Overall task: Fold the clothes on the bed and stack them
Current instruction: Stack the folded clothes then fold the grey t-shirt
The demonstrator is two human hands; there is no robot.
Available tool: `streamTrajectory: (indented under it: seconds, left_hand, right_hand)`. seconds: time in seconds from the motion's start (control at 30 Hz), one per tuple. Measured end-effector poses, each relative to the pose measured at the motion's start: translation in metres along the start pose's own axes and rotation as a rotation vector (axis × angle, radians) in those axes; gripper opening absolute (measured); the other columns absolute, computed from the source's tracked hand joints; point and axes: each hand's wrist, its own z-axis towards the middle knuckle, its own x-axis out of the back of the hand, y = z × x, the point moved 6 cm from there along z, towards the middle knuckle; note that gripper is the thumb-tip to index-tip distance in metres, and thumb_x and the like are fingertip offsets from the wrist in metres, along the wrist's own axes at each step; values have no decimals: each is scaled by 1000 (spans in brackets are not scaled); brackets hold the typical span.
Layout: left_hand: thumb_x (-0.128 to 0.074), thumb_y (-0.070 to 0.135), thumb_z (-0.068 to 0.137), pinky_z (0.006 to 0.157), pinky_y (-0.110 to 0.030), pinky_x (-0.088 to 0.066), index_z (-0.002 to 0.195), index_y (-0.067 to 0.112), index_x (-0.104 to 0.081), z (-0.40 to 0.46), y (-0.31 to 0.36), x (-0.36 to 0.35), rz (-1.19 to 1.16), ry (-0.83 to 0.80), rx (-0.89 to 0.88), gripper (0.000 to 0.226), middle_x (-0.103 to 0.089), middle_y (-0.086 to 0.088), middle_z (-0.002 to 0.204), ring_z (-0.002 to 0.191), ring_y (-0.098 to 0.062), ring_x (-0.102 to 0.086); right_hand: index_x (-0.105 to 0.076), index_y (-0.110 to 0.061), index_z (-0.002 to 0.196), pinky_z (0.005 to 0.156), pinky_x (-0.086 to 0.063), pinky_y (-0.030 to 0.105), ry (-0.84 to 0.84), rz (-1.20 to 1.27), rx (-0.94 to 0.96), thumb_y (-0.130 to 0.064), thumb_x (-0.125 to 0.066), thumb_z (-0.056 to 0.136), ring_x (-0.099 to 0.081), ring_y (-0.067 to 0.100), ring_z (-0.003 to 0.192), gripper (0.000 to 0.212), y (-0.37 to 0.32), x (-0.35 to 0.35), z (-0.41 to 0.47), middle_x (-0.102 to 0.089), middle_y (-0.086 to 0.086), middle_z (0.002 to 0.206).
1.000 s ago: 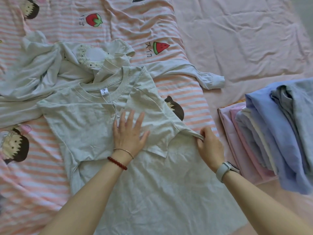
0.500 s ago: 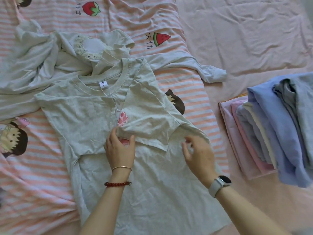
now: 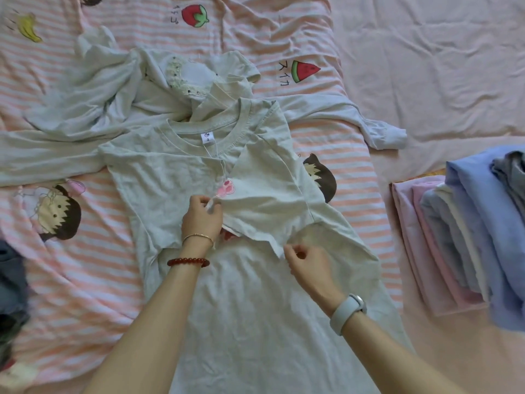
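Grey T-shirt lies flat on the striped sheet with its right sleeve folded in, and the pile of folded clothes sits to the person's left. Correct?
Not quite. The head view shows the pile of folded clothes on the person's right, not left. The rest holds: the grey T-shirt lies on the striped sheet, right sleeve folded in.

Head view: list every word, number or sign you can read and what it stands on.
"2": white neck label of the grey T-shirt; the mark above it is too small to read.
"スイカ": striped bedsheet, beside the watermelon print.
Characters beside the strawberry print: too blurred to read.
Smartwatch: no readable text.
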Motion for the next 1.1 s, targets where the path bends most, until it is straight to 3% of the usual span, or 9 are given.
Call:
streamTrajectory:
  seconds: [0.1, 0.23, 0.33, 0.47, 0.6, 0.7, 0.77, 0.9, 1.1]
  left_hand:
    - [-53, 39, 90, 72, -28, -36, 103, 13, -51, 8, -5, -2, 21, -85, 13, 29, -52, 1, 90, 85, -21, -50]
    - [-58, 43, 86, 58, -23, -35, 85, 11, -55, 15, 0, -10, -184, -167, -18, 32, -50, 5, 73, 70, -14, -48]
    - [-58, 29, 89, 59, -11, -38, 98, 8, -63, 15, 12, -8, -171, -135, -164, 23, -55, 5, 81, 81, -15, -52]
    - [-58, 15, 90, 66, 3, -35, 111, 11, -62, 12, 23, 1, -196, -85, -338, 22, -59, 9, 96, 88, -4, -52]
    - [-59, 10, 89, 68, 3, -34, 110, 9, -60, 16, 24, 5, -220, -20, -414, 21, -56, 18, 91, 81, 8, -52]
    - [-61, 6, 87, 67, -4, -36, 109, 5, -57, 24, 11, 10, -219, 128, -332, 22, -59, 4, 96, 87, -12, -55]
    - [-62, 7, 86, 68, -9, -32, 114, 4, -53, 27, 3, 10, -247, 175, -264, 29, -57, -1, 102, 91, -13, -50]
    - [-65, 24, 84, 65, -19, -36, 121, 11, -44, 27, -6, 1, -326, 111, -113, 44, -47, 13, 88, 71, -9, -47]
    - [-60, 12, 88, 55, -19, -43, 121, 11, -46, 18, -7, -5, -237, 123, -179, 36, -50, 1, 62, 55, -13, -48]
  right_hand:
    - [-52, -12, 68, 50, -33, 25, 240, -172, 211, -24, -50, 92, -50, 15, 57, 27, -22, 25, 4, -53, -2, 60]
    - [-64, -7, 86, 62, -42, 29, 419, -314, 649, -10, -51, 87, -54, 22, 72, 14, -89, 35, 37, -61, 4, 77]
    - [-67, -7, 103, 62, -48, 32, 426, -528, 839, -10, -50, 86, -57, 32, 81, 24, -137, 28, 81, -66, 9, 96]
    - [-39, -23, 137, 76, -46, 37, 220, -801, 665, -31, -45, 96, -46, 28, 110, 43, -170, 17, 144, -46, 11, 126]
    - [-49, -13, 118, 68, -41, 34, 236, -917, 626, -23, -41, 97, -47, 29, 105, 25, -182, 16, 160, -49, 12, 116]
    - [-49, -5, 102, 61, -31, 33, 407, -812, 597, -12, -34, 96, -51, 30, 86, 18, -183, 33, 162, -53, 13, 99]
    - [-50, -6, 105, 59, -31, 32, 444, -743, 665, -15, -34, 97, -52, 28, 83, 20, -185, 40, 160, -52, 10, 97]
    - [-54, -13, 120, 64, -45, 33, 212, -936, 907, -21, -47, 93, -49, 26, 107, 29, -186, 19, 164, -45, 11, 126]
    - [-47, -4, 109, 57, -35, 36, 342, -986, 727, -6, -38, 95, -52, 32, 88, 16, -194, 33, 186, -46, 13, 113]
